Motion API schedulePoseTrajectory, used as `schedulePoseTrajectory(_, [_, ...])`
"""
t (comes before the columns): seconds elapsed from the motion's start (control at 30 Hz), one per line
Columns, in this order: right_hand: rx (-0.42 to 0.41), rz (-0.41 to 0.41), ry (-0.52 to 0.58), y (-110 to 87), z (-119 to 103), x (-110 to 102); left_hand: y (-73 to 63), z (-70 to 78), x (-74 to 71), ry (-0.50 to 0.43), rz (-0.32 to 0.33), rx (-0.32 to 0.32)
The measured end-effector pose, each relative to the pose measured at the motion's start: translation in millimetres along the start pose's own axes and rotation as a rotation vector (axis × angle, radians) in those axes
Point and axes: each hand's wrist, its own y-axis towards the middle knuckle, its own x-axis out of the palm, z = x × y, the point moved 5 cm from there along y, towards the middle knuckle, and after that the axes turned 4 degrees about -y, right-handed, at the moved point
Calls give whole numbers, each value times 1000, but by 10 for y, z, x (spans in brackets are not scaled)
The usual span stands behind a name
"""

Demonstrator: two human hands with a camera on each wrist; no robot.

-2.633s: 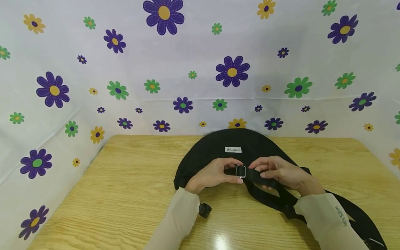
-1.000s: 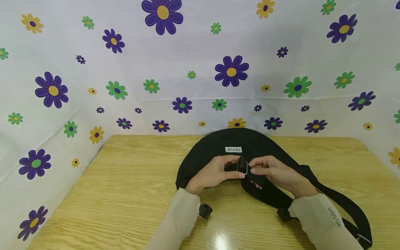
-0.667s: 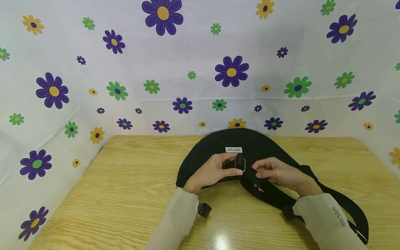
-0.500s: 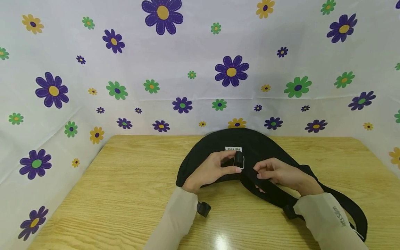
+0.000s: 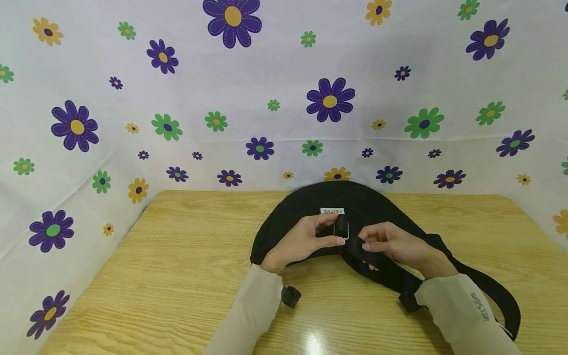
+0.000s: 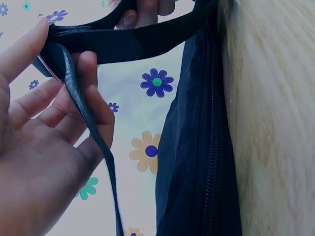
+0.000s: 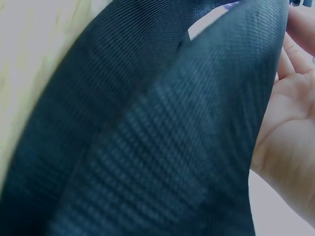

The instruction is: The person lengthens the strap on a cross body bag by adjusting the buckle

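Note:
A black crescent-shaped bag (image 5: 372,207) with a white label (image 5: 332,211) lies at the far middle of the table. In front of it, my left hand (image 5: 299,244) pinches a metal strap buckle (image 5: 341,228) between thumb and fingers, with a loop of black webbing standing up through it. To its right, my right hand (image 5: 395,246) pinches the black strap (image 5: 355,246), which runs on toward the right forearm. In the left wrist view the webbing (image 6: 133,44) passes through the buckle and one length hangs down. Broad strap (image 7: 172,128) fills most of the right wrist view.
The wooden table (image 5: 186,276) stretches left and forward of the bag. More of the strap (image 5: 501,296) curves along the right side past the forearm. A flowered cloth (image 5: 199,88) hangs behind the table. Each wrist bears a small black device (image 5: 290,297).
Since the earliest frame, webbing has come up as a loop in the buckle, and the left hand has shifted slightly up. The right-hand strap loop has drawn inward. Lately the right hand moved slightly left.

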Motion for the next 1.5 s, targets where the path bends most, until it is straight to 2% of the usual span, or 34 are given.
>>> schedulePoseTrajectory(0.17, [0,19,-17,21,5,3,6,21,10,-35,-14,19])
schedulePoseTrajectory(0.3, [23,37,-20,46,30,18,11,20,18,-71,-26,18])
schedulePoseTrajectory(0.53, [13,64,-10,83,24,58,15,12,26,-103,-42,13])
schedulePoseTrajectory(0.83, [20,155,2,92,-91,65,38,8,121,26,-98,53])
schedulePoseTrajectory(0.93, [26,156,14,93,-104,66,34,29,112,37,-85,61])
schedulePoseTrajectory(1.07, [44,146,15,80,-83,53,20,38,77,51,-58,38])
schedulePoseTrajectory(1.37, [97,76,13,16,67,4,-9,25,-10,40,14,1])
schedulePoseTrajectory(1.5, [86,57,16,19,97,-1,-11,25,-30,41,26,2])
